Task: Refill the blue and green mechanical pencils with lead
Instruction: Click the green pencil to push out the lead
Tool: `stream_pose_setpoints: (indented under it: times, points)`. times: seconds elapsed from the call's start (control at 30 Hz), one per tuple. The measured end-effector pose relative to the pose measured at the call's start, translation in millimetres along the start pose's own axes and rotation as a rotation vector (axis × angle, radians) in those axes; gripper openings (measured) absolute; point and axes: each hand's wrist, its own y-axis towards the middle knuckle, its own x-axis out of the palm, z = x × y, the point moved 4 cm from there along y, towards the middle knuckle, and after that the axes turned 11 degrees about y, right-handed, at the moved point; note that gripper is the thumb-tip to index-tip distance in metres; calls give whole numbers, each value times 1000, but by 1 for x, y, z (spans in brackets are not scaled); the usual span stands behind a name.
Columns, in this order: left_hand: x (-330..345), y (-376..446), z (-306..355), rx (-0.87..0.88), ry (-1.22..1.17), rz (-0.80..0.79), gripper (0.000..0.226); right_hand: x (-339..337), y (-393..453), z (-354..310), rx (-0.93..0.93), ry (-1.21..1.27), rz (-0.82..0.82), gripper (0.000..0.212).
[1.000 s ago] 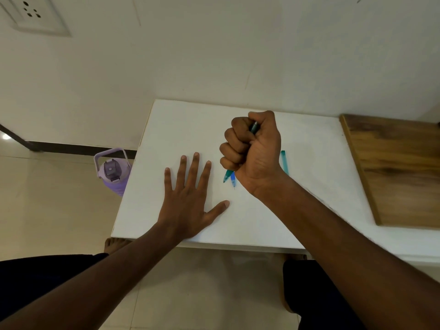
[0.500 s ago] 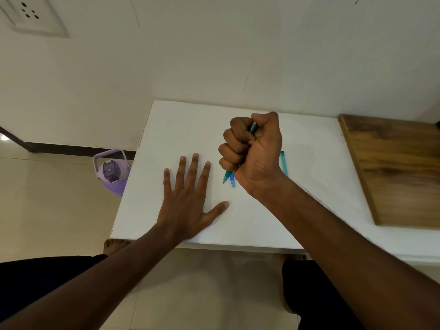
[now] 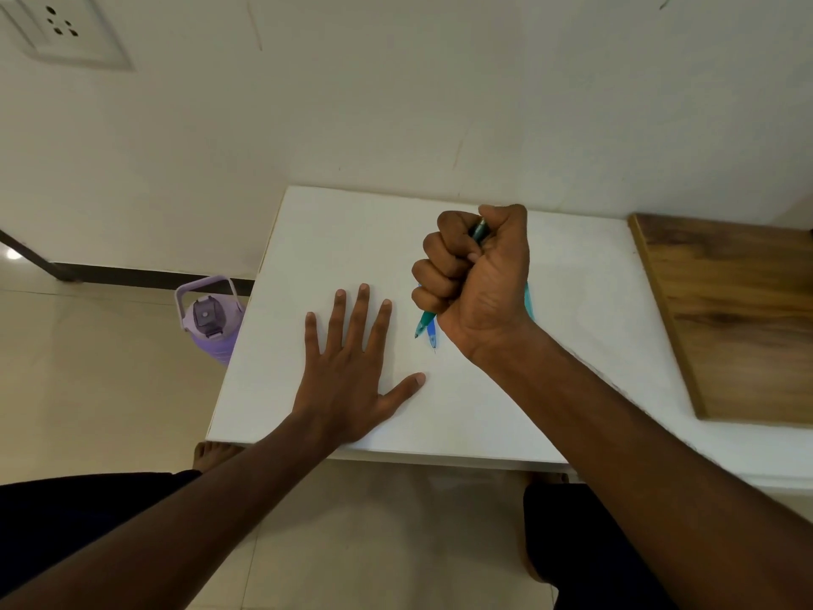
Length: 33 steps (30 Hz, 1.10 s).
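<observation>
While seen from above: white desk [image 3: 334, 239] against a pale wall.
Left hand [image 3: 352, 367]: flat on the desk, palm down, fingers spread wide, holding nothing, near the front edge.
Right hand [image 3: 477, 275]: closed in a fist around both pencils, above the desk's middle.
Green pencil [image 3: 424, 321]: tip pokes out below the fist, angled toward the front-left corner.
Blue pencil [image 3: 432, 334]: tip just beside the green one.
Teal tube [image 3: 529, 303]: partly hidden behind the right hand.
Board [image 3: 739, 314]: wooden, on the desk's right end.
Bottle [image 3: 209, 321]: purple, on the floor beside the left edge.
</observation>
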Motion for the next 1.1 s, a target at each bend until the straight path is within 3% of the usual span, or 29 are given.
stream_pose_setpoints:
  times: [1.1]
  points:
    - [0, -1, 0, -1, -13, -13, 109, 3, 1, -1, 22, 70, -59, 49]
